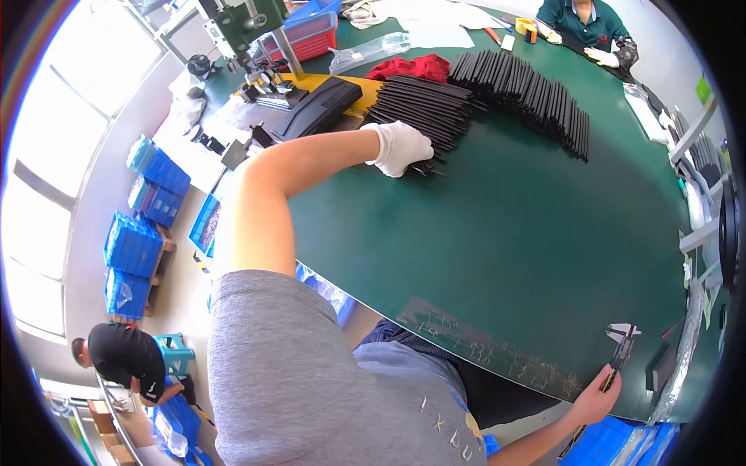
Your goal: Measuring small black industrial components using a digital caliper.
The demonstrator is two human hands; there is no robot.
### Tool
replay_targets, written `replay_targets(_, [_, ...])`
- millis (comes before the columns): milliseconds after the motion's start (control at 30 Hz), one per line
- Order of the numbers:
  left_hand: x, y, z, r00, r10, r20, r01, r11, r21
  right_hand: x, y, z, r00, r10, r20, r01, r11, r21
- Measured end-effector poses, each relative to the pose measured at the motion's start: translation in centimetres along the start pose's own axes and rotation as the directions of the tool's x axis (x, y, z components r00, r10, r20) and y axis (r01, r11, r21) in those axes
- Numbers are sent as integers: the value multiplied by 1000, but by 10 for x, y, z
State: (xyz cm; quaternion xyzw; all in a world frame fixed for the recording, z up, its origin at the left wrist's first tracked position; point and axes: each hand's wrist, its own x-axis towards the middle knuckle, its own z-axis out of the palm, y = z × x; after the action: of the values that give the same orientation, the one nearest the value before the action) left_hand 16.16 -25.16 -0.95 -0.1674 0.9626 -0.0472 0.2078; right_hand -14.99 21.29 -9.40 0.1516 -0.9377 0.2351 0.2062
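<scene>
The black rods lie in a pile on the green table, just beyond the fingers of the left hand. This hand wears a white glove and touches the near edge of the pile. Its fingers are bent inward, and a few rod ends show just beside the fingertips; I cannot tell how many rods they hold, or if the grip is firm.

A second pile of black rods lies farther away and to the right of these fingers. A red cloth is behind the first pile. To the left of the gloved fingers, a long black case rests partly on a yellow board, and beyond it stands a green machine. A red basket is behind the case.

The right hand is bare, well apart from the rods, near the table's front edge. Its fingers are closed around a caliper, whose silver end points away from them. A dark block lies to the right of these fingers.

At the far side of the table, a co-worker in a green shirt wears white gloves.
</scene>
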Motion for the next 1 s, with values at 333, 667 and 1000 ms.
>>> replay_targets(333, [7, -7, 8, 992, -70, -106, 59, 993, -104, -5, -2, -1, 1000, -13, -17, 13, 999, 33])
replay_targets(667, [7, -5, 17, 972, -138, -189, 112, 984, -140, -9, 2, -1, 998, -50, -37, 51, 999, 17])
replay_targets(1000, [-6, -14, 27, 502, -330, -800, 35, 931, -362, -9, -7, -9, 990, -106, -97, 108, 994, 19])
